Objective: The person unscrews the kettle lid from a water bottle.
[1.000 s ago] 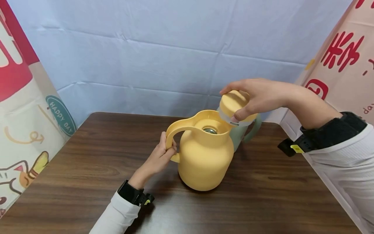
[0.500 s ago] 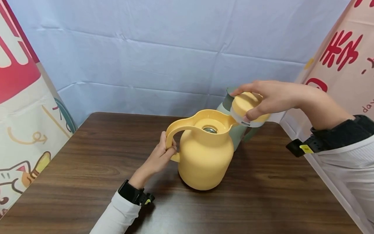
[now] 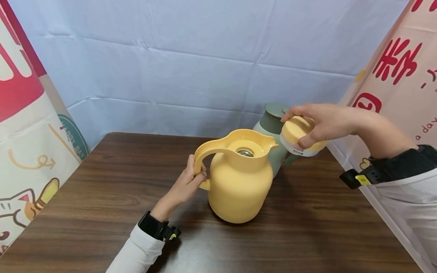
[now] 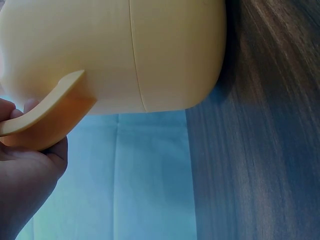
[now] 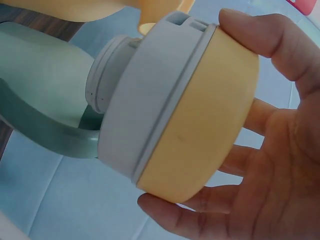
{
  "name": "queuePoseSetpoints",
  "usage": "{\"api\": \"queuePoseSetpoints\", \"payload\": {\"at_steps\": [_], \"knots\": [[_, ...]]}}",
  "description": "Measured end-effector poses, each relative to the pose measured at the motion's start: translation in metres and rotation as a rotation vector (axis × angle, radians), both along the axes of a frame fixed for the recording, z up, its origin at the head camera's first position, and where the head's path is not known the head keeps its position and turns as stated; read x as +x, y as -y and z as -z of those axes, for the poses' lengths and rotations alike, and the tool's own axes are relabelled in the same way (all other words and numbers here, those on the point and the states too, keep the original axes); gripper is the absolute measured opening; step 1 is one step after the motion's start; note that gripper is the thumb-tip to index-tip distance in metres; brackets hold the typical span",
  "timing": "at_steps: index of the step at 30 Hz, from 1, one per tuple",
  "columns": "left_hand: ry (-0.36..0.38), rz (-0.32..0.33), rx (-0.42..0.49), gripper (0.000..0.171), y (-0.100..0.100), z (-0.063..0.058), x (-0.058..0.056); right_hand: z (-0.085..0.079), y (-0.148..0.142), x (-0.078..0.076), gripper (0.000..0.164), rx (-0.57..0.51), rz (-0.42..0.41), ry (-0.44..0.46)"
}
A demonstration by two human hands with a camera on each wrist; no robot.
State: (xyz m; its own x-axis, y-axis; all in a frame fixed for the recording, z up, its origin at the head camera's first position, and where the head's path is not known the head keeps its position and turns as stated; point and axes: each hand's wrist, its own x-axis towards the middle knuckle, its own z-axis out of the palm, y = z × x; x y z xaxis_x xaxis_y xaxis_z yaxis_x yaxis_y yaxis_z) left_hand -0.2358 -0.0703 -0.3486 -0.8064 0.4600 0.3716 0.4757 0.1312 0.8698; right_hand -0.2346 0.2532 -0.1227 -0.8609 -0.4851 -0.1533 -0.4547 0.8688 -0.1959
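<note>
A yellow thermos jug [image 3: 239, 185] stands upright on the wooden table, its top uncovered and a shiny inner neck showing. My left hand [image 3: 186, 182] grips its handle [image 3: 212, 146]; in the left wrist view the fingers curl round that handle [image 4: 50, 112]. To the right of the spout, my right hand [image 3: 324, 123] holds the jug's lid [image 3: 296, 131] in the air by its yellow rim. The right wrist view has the lid [image 5: 200, 115] pinched between thumb and fingers, its white underside and narrower plug facing away from the palm.
Behind the yellow jug is a green thermos jug [image 3: 273, 117], partly hidden by it and by the lid. The wooden table [image 3: 136, 189] ends at a pale blue cloth [image 3: 164, 76] at the back. Printed cloths hang on the left [image 3: 30, 151] and right [image 3: 392, 79].
My right hand has carried the lid to the right and slightly down, away from the jug's mouth. More of the green jug shows now. The left hand keeps its hold on the handle.
</note>
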Motion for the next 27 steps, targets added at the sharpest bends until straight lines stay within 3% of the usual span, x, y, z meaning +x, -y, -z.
{"api": "queuePoseSetpoints", "payload": {"at_steps": [5, 14, 20, 23, 27], "knots": [[-0.019, 0.006, 0.015, 0.013, 0.000, 0.004, -0.002, 0.009, -0.004, 0.000, 0.064, -0.004, 0.025, 0.034], [-0.014, 0.006, 0.018, 0.014, 0.000, 0.003, -0.001, 0.027, -0.007, -0.003, 0.064, -0.050, -0.117, 0.177], [-0.005, -0.002, 0.013, 0.014, 0.000, 0.002, -0.002, 0.036, -0.010, -0.001, 0.059, -0.058, -0.110, 0.190], [0.009, 0.001, 0.010, 0.014, -0.001, -0.002, 0.001, 0.041, -0.011, 0.000, 0.055, -0.071, -0.105, 0.167], [0.010, 0.011, 0.001, 0.012, -0.001, -0.018, 0.011, 0.046, -0.011, 0.002, 0.055, -0.078, -0.082, 0.154]]}}
